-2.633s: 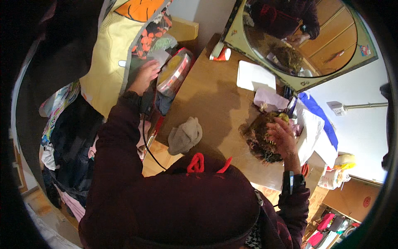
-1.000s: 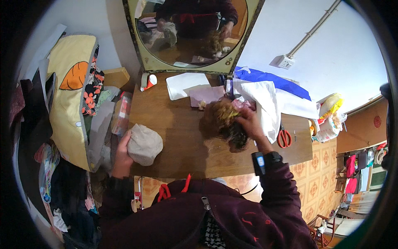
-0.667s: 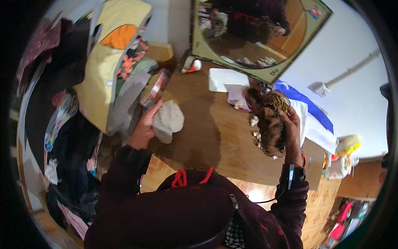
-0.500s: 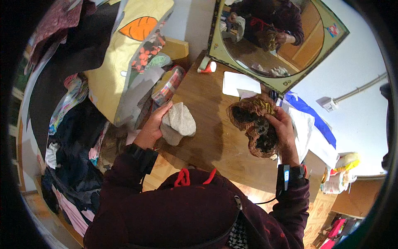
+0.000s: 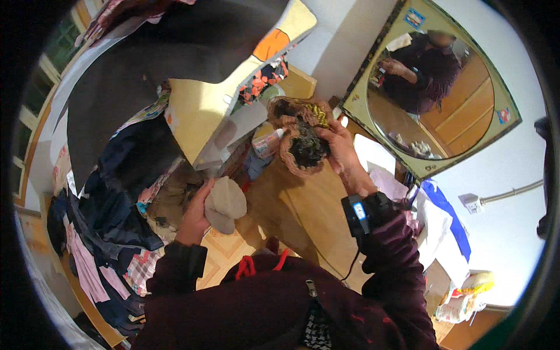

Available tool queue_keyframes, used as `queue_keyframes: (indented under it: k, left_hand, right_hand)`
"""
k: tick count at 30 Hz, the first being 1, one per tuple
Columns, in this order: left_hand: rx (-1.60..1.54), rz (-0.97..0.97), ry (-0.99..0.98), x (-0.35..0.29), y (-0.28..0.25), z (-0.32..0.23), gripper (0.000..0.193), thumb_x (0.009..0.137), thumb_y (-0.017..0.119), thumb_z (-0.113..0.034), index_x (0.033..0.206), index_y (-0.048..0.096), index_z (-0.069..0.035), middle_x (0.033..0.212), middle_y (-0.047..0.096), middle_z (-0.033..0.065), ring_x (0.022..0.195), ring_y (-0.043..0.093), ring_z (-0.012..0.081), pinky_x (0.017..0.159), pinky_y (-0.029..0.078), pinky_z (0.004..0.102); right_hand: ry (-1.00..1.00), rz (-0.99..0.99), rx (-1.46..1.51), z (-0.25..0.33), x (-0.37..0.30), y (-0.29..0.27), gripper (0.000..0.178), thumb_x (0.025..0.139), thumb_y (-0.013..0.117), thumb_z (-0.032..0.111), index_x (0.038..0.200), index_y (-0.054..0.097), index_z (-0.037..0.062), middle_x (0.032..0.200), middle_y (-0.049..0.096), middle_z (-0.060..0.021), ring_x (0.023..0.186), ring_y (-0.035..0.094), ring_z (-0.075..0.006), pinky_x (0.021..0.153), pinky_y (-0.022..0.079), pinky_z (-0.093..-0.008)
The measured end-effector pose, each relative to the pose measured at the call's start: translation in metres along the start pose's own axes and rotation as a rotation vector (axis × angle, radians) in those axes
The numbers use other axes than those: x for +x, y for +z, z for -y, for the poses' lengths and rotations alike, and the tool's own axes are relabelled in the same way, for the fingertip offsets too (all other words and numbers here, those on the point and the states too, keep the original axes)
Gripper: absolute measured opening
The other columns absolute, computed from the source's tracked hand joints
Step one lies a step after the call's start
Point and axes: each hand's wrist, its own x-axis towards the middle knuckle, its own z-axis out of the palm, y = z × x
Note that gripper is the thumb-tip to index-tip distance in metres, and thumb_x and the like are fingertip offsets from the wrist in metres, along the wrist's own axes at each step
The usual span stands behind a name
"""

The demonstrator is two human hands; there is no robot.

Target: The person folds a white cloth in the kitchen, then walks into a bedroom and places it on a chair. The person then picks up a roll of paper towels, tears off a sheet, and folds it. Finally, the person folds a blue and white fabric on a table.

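Across the tabletop, the right hand has swung leftward since the earlier frame, taking the brown frilly piece with it, and the left hand has drifted past the table's left edge. Nearer the body, that left hand grips a beige cloth by its left side, beside heaped clothes. Farther out, the right hand clasps the frilly piece at its right edge; most of it spreads left of the fingers, dark hollows showing. Beyond stands the mirror.
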Motion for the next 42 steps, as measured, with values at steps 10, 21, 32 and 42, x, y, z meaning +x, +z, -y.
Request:
queue_keyframes:
  k: [10, 21, 32, 42]
  left_hand:
    - [-0.065, -0.13, 0.057, -0.039, -0.053, 0.009, 0.037, 0.089, 0.044, -0.031, 0.116, 0.047, -0.007, 0.112, 0.053, 0.0078, 0.103, 0.051, 0.0219, 0.09, 0.04, 0.0371]
    - [-0.059, 0.004, 0.036, -0.004, -0.015, -0.013, 0.034, 0.086, 0.05, -0.025, 0.115, 0.049, -0.006, 0.113, 0.053, 0.0072, 0.103, 0.051, 0.0202, 0.091, 0.039, 0.0346]
    - [0.311, 0.432, 0.506, 0.136, 0.111, -0.049, 0.05, 0.082, 0.046, -0.005, 0.13, 0.03, -0.003, 0.122, 0.045, 0.0087, 0.111, 0.045, 0.0213, 0.094, 0.036, 0.0363]
    - [0.866, 0.103, 0.629, 0.258, 0.007, -0.005, 0.033, 0.08, 0.05, -0.004, 0.113, 0.044, -0.004, 0.107, 0.05, 0.0095, 0.097, 0.051, 0.0214, 0.083, 0.043, 0.0339]
  right_hand:
    - [0.069, 0.142, 0.007, -0.103, 0.096, 0.028, 0.036, 0.078, 0.055, 0.009, 0.11, 0.042, -0.0005, 0.101, 0.054, -0.008, 0.091, 0.053, -0.0179, 0.069, 0.045, -0.0303]
    - [0.37, 0.061, -0.153, -0.113, 0.028, -0.028, 0.028, 0.082, 0.054, 0.014, 0.107, 0.047, 0.0025, 0.092, 0.057, -0.0091, 0.079, 0.058, -0.0169, 0.071, 0.049, -0.0276]
    - [0.272, -0.379, -0.11, -0.051, -0.103, -0.135, 0.028, 0.083, 0.053, 0.014, 0.108, 0.047, 0.0019, 0.093, 0.059, -0.0122, 0.075, 0.059, -0.0163, 0.065, 0.047, -0.0259]
    - [0.305, -0.724, -0.034, -0.061, -0.212, -0.18, 0.026, 0.083, 0.052, 0.011, 0.108, 0.047, 0.0029, 0.092, 0.06, -0.0129, 0.072, 0.06, -0.0163, 0.06, 0.048, -0.0244]
